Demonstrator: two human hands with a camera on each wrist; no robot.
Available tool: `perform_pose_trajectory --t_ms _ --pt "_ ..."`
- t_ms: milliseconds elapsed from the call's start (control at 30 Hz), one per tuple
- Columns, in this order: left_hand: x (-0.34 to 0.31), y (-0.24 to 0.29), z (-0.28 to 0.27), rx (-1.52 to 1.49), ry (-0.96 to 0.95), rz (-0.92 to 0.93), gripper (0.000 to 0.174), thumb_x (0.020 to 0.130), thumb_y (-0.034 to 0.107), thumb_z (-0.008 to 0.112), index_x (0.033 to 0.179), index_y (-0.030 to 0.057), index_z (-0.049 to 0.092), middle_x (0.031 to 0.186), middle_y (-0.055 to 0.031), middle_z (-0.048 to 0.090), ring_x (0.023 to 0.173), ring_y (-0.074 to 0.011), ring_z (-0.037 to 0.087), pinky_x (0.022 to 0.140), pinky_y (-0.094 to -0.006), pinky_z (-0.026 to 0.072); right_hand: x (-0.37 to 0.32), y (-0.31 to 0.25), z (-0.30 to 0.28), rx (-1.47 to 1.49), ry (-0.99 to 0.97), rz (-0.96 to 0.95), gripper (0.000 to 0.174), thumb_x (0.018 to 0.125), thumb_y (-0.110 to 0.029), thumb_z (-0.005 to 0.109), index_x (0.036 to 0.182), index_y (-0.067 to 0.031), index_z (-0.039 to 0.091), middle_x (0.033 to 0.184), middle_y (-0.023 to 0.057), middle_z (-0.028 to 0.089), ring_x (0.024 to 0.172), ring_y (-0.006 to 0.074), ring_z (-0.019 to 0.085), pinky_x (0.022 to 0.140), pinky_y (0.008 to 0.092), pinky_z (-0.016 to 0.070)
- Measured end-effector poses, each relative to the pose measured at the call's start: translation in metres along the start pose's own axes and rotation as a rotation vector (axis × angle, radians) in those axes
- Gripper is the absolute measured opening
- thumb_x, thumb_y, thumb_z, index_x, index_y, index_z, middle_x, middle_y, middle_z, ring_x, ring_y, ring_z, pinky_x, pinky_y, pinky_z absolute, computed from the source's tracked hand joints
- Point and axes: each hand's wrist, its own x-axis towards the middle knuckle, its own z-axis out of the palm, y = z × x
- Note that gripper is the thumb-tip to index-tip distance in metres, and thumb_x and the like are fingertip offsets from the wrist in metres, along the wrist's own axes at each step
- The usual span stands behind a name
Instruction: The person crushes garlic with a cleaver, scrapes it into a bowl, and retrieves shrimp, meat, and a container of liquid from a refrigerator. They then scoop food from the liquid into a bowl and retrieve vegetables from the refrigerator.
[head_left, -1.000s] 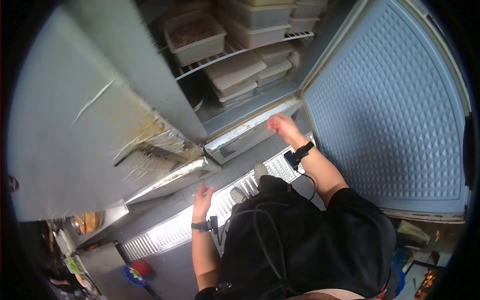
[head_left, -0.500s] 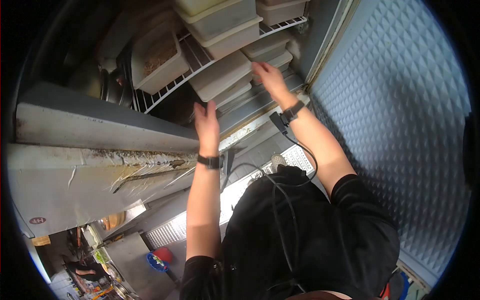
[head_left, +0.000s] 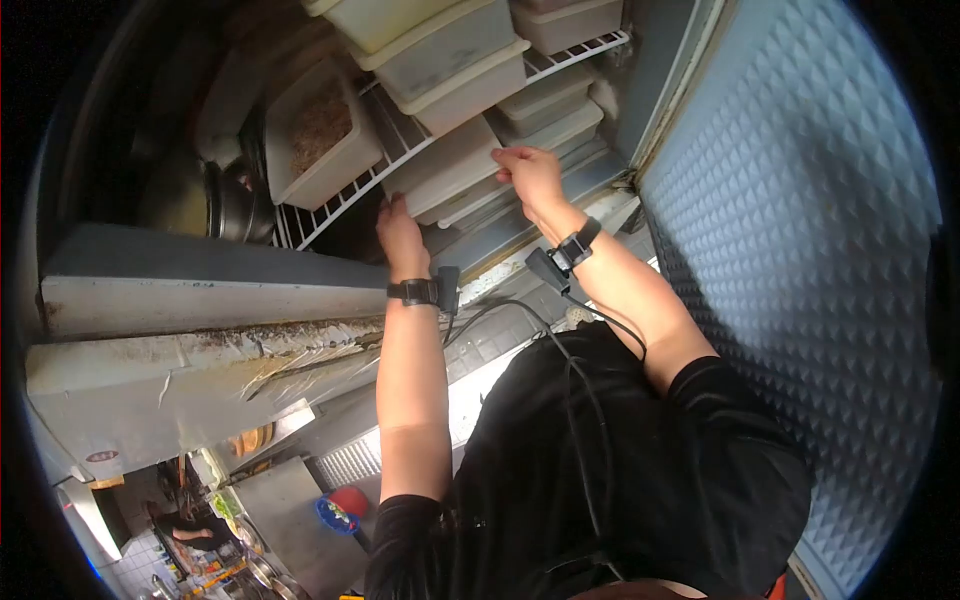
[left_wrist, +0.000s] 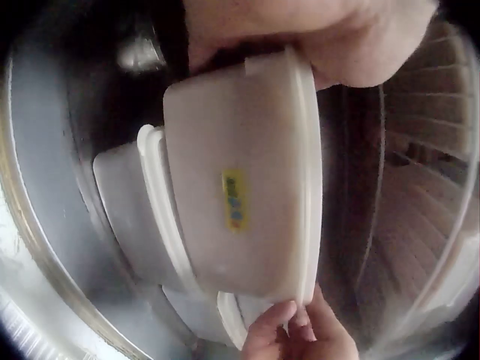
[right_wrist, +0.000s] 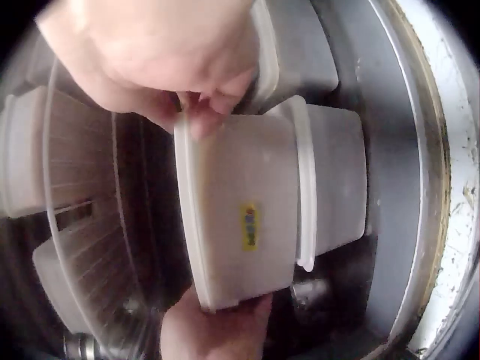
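A whitish lidded plastic container [head_left: 440,165] with a small yellow label [left_wrist: 235,201] sits on the bottom level of an open refrigerator, stacked on another lidded container [right_wrist: 334,180]. My left hand [head_left: 402,237] grips one end of the upper container, fingers hidden under its rim in the left wrist view. At the opposite end, my right hand [head_left: 535,180] pinches the lid's edge between thumb and fingers. The right wrist view shows both hands on the ends of the same container.
A wire shelf [head_left: 365,180] runs just above my hands. It bears stacked tubs [head_left: 445,65] and an uncovered tub of brown bits [head_left: 322,135]. The blue door [head_left: 820,260] stands open at right; a metal pot [head_left: 238,205] is at left. A cable [head_left: 592,455] hangs across my front.
Both hands have risen from in front of the refrigerator into its lower compartment and taken hold of the container's ends. The head view has shifted closer to the shelves.
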Motion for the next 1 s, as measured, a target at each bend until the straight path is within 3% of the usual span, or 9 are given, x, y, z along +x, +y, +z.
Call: perform_pose_trajectory --t_ms 367,467,567,667,733,767,800,867,1000 --pt "-0.021 0.004 0.004 0.128 -0.039 0.067 0.037 0.1 0.026 0.054 0.117 -0.0067 0.062 0.109 -0.0154 0.069 0.098 -0.0214 0.061 0.089 -0.0327 0.0438 0.039 -0.027 -0.029 -0.123 -0.097 0.083 0.024 0.085 -0.019 0.076 0.088 0.0044 0.069 0.074 0.0062 0.065 0.061 0.0117 0.058 0.06 0.0241 0.0499" --pt "-0.017 0.002 -0.001 0.018 -0.085 0.033 0.037 0.1 0.025 0.055 0.117 -0.0064 0.063 0.11 -0.0138 0.069 0.099 -0.0197 0.06 0.09 -0.0316 0.0434 0.101 -0.036 -0.044 0.107 0.215 0.009 0.027 0.089 -0.02 0.07 0.096 0.0056 0.067 0.083 0.0117 0.067 0.069 0.0173 0.062 0.067 0.0288 0.0532" --pt "-0.012 0.001 -0.003 0.023 -0.155 0.011 0.038 0.101 0.025 0.054 0.128 -0.001 0.057 0.121 -0.0108 0.064 0.107 -0.0207 0.059 0.091 -0.0342 0.0441 0.142 -0.046 -0.06 0.26 0.488 0.056 0.038 0.086 -0.025 0.075 0.11 0.0038 0.064 0.09 0.0095 0.064 0.066 0.0152 0.055 0.053 0.0288 0.0461" --pt "-0.013 0.004 0.002 0.037 -0.061 -0.003 0.036 0.1 0.024 0.057 0.12 -0.0052 0.062 0.113 -0.0119 0.068 0.101 -0.018 0.059 0.092 -0.0315 0.0428 0.137 -0.072 -0.061 0.092 0.515 0.091 0.042 0.084 -0.022 0.076 0.114 0.004 0.063 0.101 0.0124 0.066 0.075 0.0204 0.057 0.063 0.0329 0.0478" --pt "-0.014 0.003 0.0 -0.038 -0.089 -0.072 0.036 0.1 0.024 0.057 0.122 -0.0045 0.061 0.115 -0.0116 0.068 0.103 -0.0185 0.059 0.092 -0.0317 0.0428 0.108 -0.086 -0.056 0.095 0.465 0.176 0.043 0.081 -0.016 0.076 0.118 0.0028 0.064 0.114 0.0137 0.066 0.1 0.0253 0.06 0.089 0.0355 0.0465" --pt "-0.014 0.003 0.0 -0.044 -0.089 -0.072 0.036 0.1 0.023 0.057 0.124 -0.0039 0.06 0.116 -0.0114 0.067 0.103 -0.0186 0.059 0.092 -0.0314 0.0429 0.142 -0.06 -0.065 0.213 0.442 0.135 0.041 0.082 -0.014 0.075 0.118 0.0012 0.064 0.119 0.0143 0.066 0.105 0.0266 0.061 0.092 0.0363 0.0475" --pt "-0.014 0.005 0.002 -0.057 -0.073 -0.062 0.036 0.1 0.023 0.057 0.124 -0.0039 0.06 0.116 -0.0114 0.067 0.103 -0.0186 0.059 0.092 -0.0314 0.0429 0.185 -0.021 -0.082 0.43 0.308 -0.144 0.039 0.082 -0.012 0.074 0.117 -0.0002 0.064 0.122 0.0144 0.065 0.108 0.0282 0.06 0.095 0.0386 0.0471" --pt "-0.017 0.004 0.001 -0.062 -0.076 -0.04 0.035 0.1 0.022 0.057 0.123 -0.0038 0.061 0.117 -0.0114 0.067 0.103 -0.0182 0.059 0.092 -0.0311 0.0429 0.145 -0.055 -0.064 0.458 0.408 0.11 0.038 0.082 -0.013 0.074 0.117 -0.0005 0.064 0.119 0.0149 0.066 0.109 0.03 0.06 0.098 0.0393 0.0455" --pt "-0.008 -0.007 -0.006 -0.024 -0.182 -0.035 0.04 0.101 0.029 0.056 0.131 0.0025 0.055 0.123 -0.0104 0.063 0.106 -0.0206 0.06 0.089 -0.0366 0.0453 0.099 -0.083 -0.064 0.364 0.382 0.103 0.055 0.079 -0.017 0.073 0.127 0.0032 0.055 0.131 0.0175 0.058 0.112 0.0338 0.058 0.096 0.0485 0.0445"
